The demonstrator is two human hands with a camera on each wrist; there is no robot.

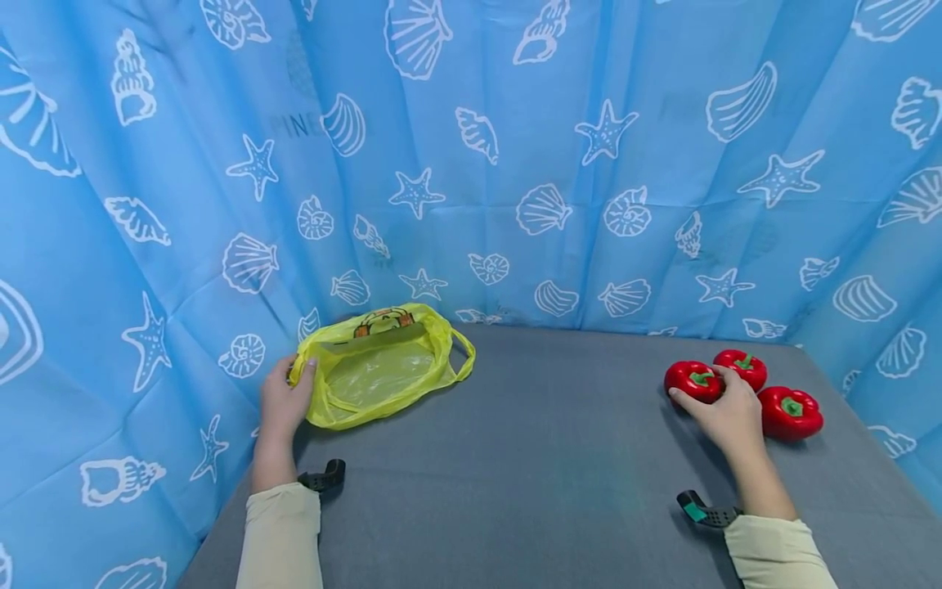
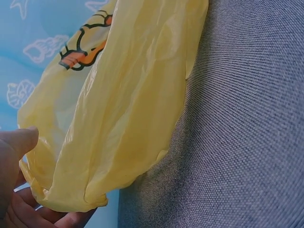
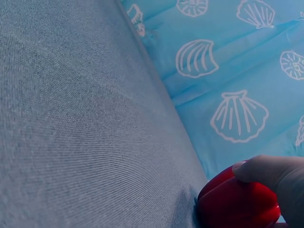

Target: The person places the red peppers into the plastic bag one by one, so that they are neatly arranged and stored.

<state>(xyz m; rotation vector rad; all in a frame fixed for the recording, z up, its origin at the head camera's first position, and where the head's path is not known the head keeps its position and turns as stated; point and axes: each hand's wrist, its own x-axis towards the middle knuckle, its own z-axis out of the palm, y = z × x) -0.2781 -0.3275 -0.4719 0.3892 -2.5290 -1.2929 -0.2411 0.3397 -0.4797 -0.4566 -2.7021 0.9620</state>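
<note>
A yellow plastic bag point(image 1: 383, 372) lies on its side on the left of the table, its mouth spread towards me and a loop handle out to the right. My left hand point(image 1: 287, 393) pinches the bag's left edge; in the left wrist view the thumb lies on the yellow plastic bag point(image 2: 123, 104) with the fingers behind it. At the right, my right hand point(image 1: 732, 413) grips a red bell pepper point(image 1: 692, 381) between thumb and fingers. The right wrist view shows the thumb on top of this red bell pepper point(image 3: 237, 202); most fingers are hidden there.
Two more red bell peppers stand close by: one behind point(image 1: 745, 368) and one to the right point(image 1: 791, 413) of my right hand. Grey cloth covers the table point(image 1: 515, 458). A blue curtain point(image 1: 471, 180) with white shells hangs along the back and sides.
</note>
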